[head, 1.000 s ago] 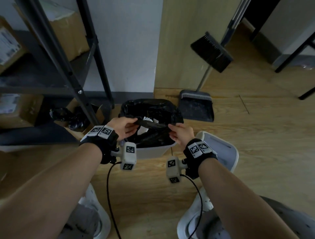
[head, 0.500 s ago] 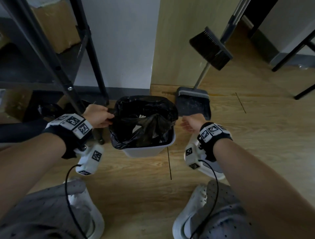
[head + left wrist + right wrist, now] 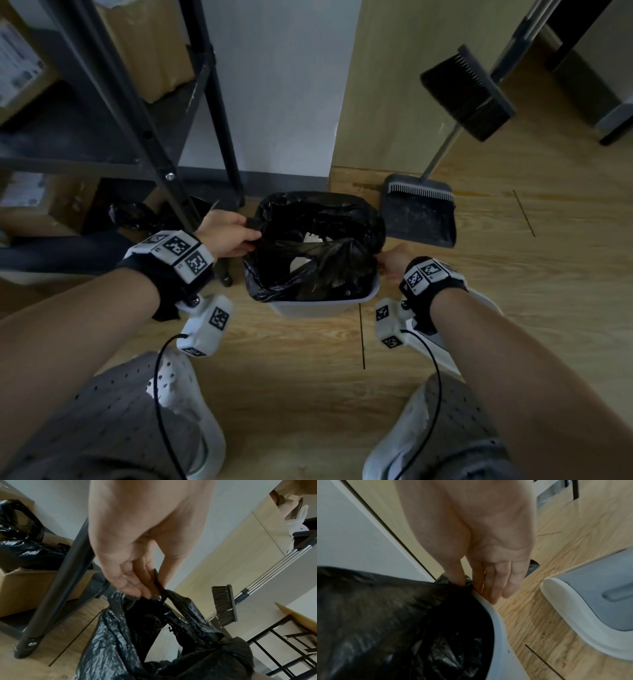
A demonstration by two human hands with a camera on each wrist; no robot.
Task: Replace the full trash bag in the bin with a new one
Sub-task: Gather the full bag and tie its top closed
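Fingers (image 3: 137,586) of the left hand (image 3: 227,234) pinch a gathered strip of the black trash bag (image 3: 317,260), which sits in the grey bin (image 3: 308,308) on the floor. Right hand (image 3: 394,262) pinches the far edge with its thumb, other fingers straight. Thin, limp and slippery film probably tears easily; bunched corners look the safest hold.

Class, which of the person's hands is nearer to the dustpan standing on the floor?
Right. The right hand is at the bin's right rim, just in front of the dustpan; the left hand grips the bag at the far rim.
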